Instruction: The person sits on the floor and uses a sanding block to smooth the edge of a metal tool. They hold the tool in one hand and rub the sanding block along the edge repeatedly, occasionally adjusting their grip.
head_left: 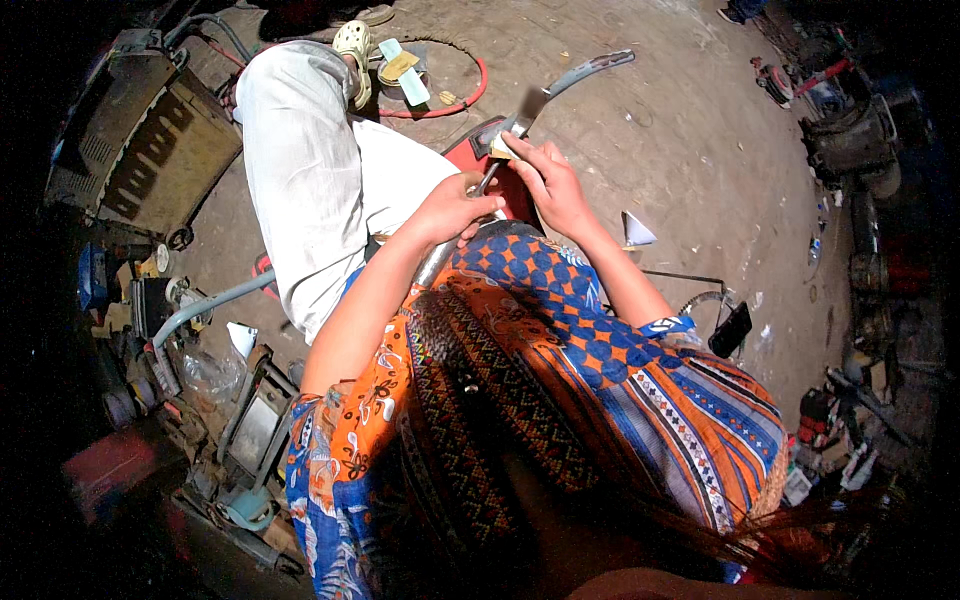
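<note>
A grey metal tube (432, 266) slants from my waist up between my hands. My left hand (455, 212) is closed around it near my lap. Farther along, my right hand (556, 192) pinches a small folded piece of white-and-tan paper (502, 146), which looks like sandpaper, against the tube. Beyond it a bent grey tube end (592, 68) sticks out to the upper right; a blurred patch hides where the two meet. Below my hands is a red part (470, 152), mostly covered by my hands and the tube.
A red hoop (481, 85) lies by my foot with light blue and tan paper pieces (402, 68) inside it. A folded white paper (637, 230) is on the floor at right. Metal frames (255, 428), a slotted panel (155, 150) and machine parts (850, 135) line both sides.
</note>
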### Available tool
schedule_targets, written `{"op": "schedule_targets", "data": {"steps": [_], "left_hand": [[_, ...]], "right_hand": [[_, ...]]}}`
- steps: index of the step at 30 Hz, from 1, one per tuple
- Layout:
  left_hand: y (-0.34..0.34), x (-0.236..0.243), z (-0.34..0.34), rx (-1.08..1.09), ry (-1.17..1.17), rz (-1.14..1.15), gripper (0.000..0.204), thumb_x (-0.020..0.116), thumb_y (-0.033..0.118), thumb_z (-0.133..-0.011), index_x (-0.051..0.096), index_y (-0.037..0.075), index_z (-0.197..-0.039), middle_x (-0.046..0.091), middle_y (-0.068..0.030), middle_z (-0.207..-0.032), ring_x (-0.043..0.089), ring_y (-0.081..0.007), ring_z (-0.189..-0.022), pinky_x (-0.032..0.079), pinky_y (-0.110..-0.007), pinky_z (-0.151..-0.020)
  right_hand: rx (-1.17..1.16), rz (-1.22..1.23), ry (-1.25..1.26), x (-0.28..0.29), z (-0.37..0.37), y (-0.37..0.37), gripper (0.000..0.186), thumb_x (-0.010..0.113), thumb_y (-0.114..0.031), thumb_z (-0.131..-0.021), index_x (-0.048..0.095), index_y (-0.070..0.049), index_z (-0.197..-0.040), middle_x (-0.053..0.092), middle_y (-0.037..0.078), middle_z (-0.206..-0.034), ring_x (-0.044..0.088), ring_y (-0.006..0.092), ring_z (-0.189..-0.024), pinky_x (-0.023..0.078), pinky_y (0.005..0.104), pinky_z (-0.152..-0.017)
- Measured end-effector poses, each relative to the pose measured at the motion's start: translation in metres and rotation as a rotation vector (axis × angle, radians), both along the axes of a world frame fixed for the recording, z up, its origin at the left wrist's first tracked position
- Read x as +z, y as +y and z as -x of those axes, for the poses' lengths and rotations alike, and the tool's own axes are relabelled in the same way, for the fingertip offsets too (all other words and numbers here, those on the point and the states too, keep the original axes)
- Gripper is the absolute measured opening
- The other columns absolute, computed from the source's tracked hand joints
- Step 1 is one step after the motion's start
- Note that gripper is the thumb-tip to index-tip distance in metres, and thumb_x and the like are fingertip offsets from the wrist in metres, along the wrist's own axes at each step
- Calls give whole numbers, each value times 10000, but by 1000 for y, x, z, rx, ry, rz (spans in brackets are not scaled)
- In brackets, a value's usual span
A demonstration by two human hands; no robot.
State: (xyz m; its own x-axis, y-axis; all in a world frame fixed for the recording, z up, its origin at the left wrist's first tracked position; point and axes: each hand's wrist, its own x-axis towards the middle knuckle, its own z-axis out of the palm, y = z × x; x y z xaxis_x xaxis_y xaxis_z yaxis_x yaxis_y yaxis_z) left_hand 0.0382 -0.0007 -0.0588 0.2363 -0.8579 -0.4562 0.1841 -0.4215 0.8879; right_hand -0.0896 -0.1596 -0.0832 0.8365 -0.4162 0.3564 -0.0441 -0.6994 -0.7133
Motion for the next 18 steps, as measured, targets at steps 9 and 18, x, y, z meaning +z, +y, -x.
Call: {"op": "schedule_targets", "data": {"steps": [9, 18], "left_hand": [[-2, -2, 5, 33, -44, -23, 356, 630, 178, -936, 514, -9, -1217, 490, 14, -566, 411, -78, -387, 345, -257, -365], [-1, 7, 5, 12, -14, 6, 366, 586, 151, -961, 500, -14, -1276, 484, 24, -571, 402, -73, -390, 339, -255, -363]], "right_hand": [[-208, 237, 67, 10, -10, 0, 383, 584, -223, -954, 600, -277, -1333, 474, 131, -858, 555, 321, -766, 469, 394, -692], [-209, 194, 122, 15, -20, 1, 351, 577, -275, -953, 610, -261, -1302, 538, 156, -944, 602, 372, -862, 499, 446, -726]]}}
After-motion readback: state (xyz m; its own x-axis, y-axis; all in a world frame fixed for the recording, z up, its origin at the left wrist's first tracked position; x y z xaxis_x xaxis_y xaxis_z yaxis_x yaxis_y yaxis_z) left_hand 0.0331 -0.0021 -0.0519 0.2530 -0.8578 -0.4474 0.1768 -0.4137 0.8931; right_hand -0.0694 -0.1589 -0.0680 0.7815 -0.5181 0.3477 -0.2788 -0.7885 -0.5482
